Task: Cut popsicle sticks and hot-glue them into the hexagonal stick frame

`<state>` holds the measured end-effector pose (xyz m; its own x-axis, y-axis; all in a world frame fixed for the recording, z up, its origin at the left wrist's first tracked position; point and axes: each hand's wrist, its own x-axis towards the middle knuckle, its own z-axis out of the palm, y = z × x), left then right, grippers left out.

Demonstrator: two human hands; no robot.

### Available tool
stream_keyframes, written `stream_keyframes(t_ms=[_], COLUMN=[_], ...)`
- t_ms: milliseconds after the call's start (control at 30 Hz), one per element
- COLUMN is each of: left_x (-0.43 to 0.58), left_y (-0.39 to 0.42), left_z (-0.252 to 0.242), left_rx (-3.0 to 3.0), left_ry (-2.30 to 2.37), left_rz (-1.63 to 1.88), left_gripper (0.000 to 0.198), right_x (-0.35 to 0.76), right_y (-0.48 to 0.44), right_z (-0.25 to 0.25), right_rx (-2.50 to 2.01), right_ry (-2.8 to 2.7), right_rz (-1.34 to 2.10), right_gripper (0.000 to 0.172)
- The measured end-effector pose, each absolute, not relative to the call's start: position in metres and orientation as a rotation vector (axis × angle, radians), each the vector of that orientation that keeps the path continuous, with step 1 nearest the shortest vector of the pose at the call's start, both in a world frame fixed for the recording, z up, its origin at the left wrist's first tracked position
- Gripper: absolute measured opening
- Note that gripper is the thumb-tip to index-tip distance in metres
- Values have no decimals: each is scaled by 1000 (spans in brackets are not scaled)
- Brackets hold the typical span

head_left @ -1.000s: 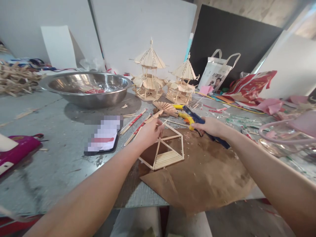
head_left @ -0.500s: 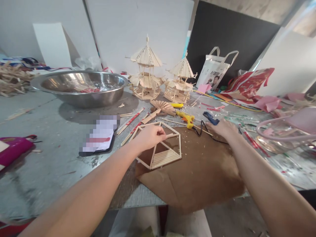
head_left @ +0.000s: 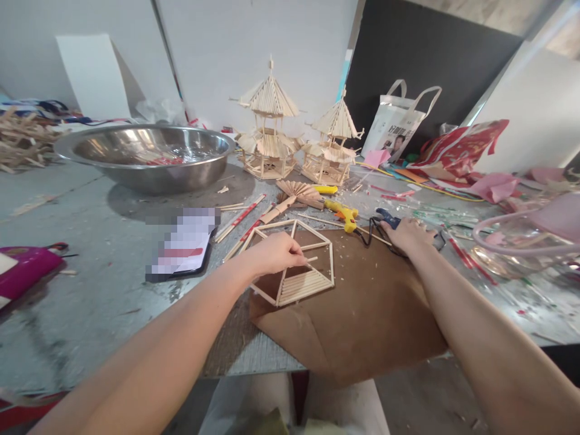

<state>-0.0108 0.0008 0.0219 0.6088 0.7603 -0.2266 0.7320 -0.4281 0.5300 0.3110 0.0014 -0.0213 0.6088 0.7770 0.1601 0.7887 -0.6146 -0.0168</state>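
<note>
My left hand pinches a short wooden stick over a hexagonal stick frame. One wedge of the frame, on the side nearest me, is filled with a row of sticks. Under the frame lies a brown sheet. My right hand is closed over a dark blue tool at the sheet's far right; my fingers cover much of it, so its exact kind is hidden. Left of that hand lies a yellow glue gun with a black cord.
Two stick pagoda models stand at the back. A steel basin and a phone are to the left, with a magenta tool at the edge. Rightward are a white bag, clear plastic scraps and a pink-rimmed container.
My left hand has brought the short stick slightly down and right, closer to the filled wedge. My right hand has moved farther over the dark blue tool and now covers its middle.
</note>
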Motion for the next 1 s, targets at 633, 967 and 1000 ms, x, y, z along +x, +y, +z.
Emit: stream_keyframes(t_ms=[633, 967, 1000], left_x=[-8, -9, -9], left_y=[-5, -6, -6], left_z=[28, 28, 28], left_rx=[2279, 2234, 2235], left_ry=[1201, 1184, 1185], left_rz=[-72, -97, -106], left_gripper=[31, 24, 24], right_x=[175, 173, 173], right_y=[-37, -41, -42], right_z=[-7, -7, -8], right_rx=[-1443, -1254, -1236], right_ry=[-2255, -2292, -2298], right_rz=[468, 513, 518], right_gripper=[17, 9, 9])
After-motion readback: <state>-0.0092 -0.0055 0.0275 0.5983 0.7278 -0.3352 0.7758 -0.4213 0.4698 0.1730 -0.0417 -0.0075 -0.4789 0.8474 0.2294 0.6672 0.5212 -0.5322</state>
